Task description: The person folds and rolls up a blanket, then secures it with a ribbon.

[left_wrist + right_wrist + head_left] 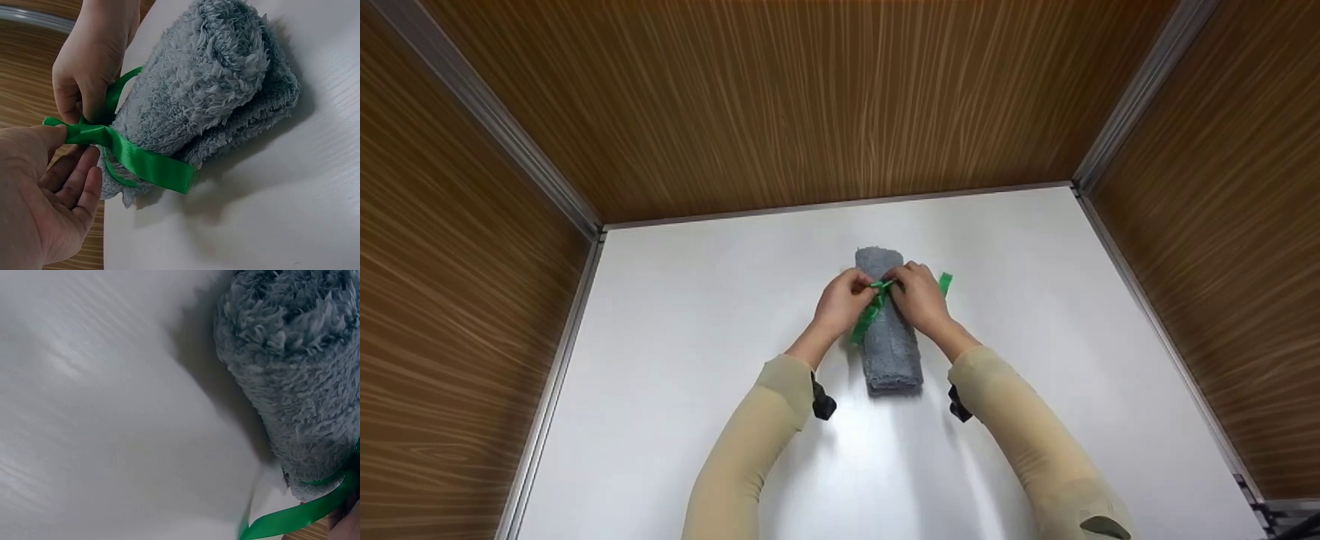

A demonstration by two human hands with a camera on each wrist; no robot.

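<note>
At the middle of the white worktop lies a rolled grey towel, lengthwise away from me, with a green ribbon wrapped around its far half. Both my hands meet on top of the roll at the ribbon crossing. My left hand pinches the ribbon between thumb and forefinger; the left wrist view shows the other fingers loosely spread, not gripping. My right hand has its fingers curled down and nips the ribbon just beside the left. One loose ribbon end trails off the towel on the left side, another sticks out to the right. Towel rests flat on the worktop.
</note>
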